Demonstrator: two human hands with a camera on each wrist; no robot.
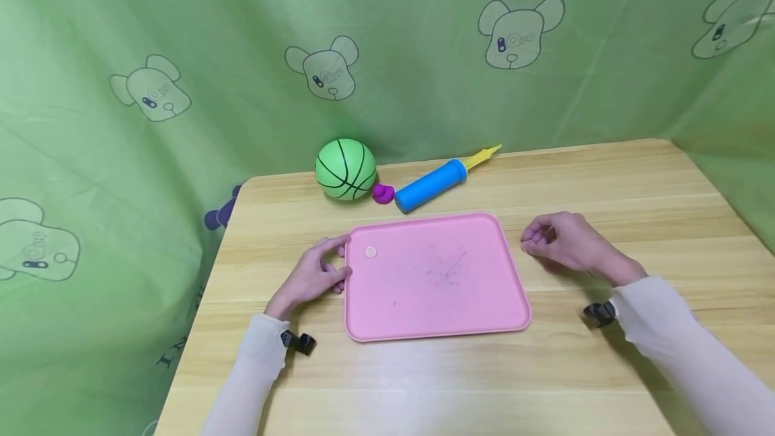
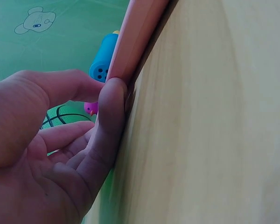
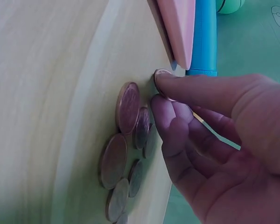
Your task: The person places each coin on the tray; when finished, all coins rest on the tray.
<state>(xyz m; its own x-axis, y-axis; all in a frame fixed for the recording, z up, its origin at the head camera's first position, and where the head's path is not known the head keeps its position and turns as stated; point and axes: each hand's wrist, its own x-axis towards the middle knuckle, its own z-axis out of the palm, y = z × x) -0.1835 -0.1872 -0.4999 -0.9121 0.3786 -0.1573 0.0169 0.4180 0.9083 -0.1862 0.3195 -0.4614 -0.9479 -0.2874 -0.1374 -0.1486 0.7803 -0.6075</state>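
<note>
- Pink tray (image 1: 418,284) lay long axis left-right, tabletop (image 1: 436,382) stretching past its near edge.
- Left hand (image 1: 311,273) gripped its left rim.
- Right hand (image 1: 566,241) pinched a coin (image 3: 160,73) beyond the right.

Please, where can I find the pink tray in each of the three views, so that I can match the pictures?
Head: the tray lies just below centre, between the left hand and the right hand.
Left wrist: the tray is at upper centre, seen from its side.
Right wrist: the tray is at the top, right of centre.
Shared landmark: the blue pump, visible in all three.
</note>
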